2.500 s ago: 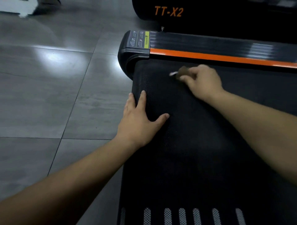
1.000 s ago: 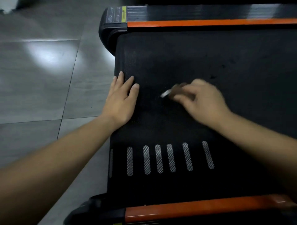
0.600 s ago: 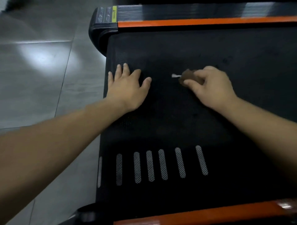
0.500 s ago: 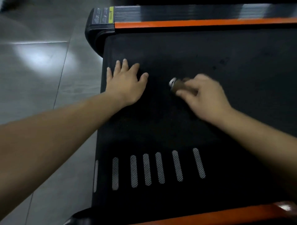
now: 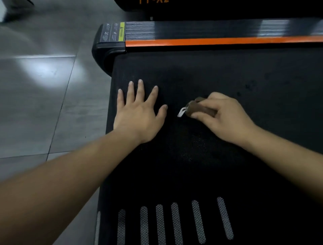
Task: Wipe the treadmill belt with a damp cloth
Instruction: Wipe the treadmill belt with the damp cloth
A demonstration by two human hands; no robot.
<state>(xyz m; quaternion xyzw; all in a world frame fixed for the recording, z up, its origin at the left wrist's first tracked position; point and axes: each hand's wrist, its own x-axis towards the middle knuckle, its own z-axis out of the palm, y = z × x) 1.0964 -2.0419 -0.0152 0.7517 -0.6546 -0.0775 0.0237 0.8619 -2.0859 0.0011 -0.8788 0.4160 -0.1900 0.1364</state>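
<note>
The black treadmill belt (image 5: 201, 166) fills the middle and right of the head view. My right hand (image 5: 225, 117) presses a small bunched brown cloth (image 5: 196, 108) onto the belt; a white tag sticks out at the cloth's left end. Most of the cloth is hidden under my fingers. My left hand (image 5: 138, 112) lies flat on the belt near its left end, palm down, fingers spread, a short gap from the cloth. Several grey mesh stripes (image 5: 174, 223) mark the belt near the bottom.
An orange strip (image 5: 218, 41) and a black ribbed side rail (image 5: 201, 29) run along the far edge, ending in a black end cap with labels (image 5: 111, 35). Grey tiled floor (image 5: 43, 96) lies to the left. A second black machine with orange lettering (image 5: 153, 1) stands behind.
My right hand has rubbed the cloth back and forth across the belt. My left hand stayed flat, spreading its fingers. The view tilted up, so the near orange rail has left the frame.
</note>
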